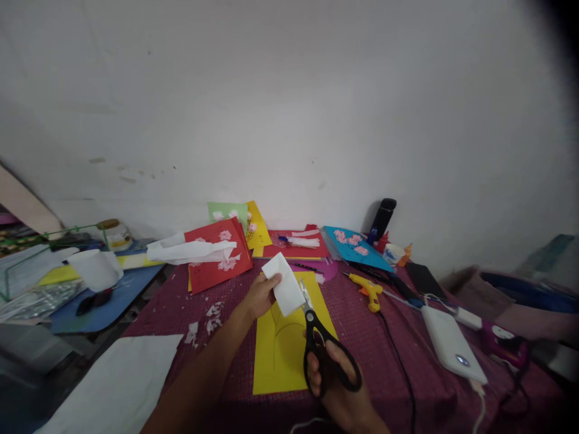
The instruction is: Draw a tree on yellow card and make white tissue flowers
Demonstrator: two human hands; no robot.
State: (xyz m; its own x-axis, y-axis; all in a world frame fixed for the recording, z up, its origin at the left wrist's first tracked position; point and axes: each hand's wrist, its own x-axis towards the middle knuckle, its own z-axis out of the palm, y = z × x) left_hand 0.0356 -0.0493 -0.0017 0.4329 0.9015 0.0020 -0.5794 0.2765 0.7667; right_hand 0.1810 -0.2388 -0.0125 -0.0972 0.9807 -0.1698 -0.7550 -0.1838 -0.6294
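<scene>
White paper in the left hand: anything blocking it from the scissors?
Nothing visible. The scissors in the right hand have their blades at the right edge of the white paper; the left hand grips its left side. The yellow sheet lies beneath, not between.

Left hand (263, 295) bare, left forearm (216, 357) bare along its visible length; right hand (337, 375) and right wrist (364, 417) likewise bare

1. A craft corner, in a home or small workroom: cannot tell which.
2. The worktop (375, 361), draped in maroon cloth (230, 361), stands against a plain, scuffed wall (289, 120).
3. It bears a glue gun (371, 292), paper scraps (192, 331), a red card (208, 280) and a blue card (373, 259) with pink flowers (360, 250); scissors (310, 319) are held above.
4. Left, a blue table (122, 298) carries a paper roll (94, 269) and a jar (116, 236).
</scene>
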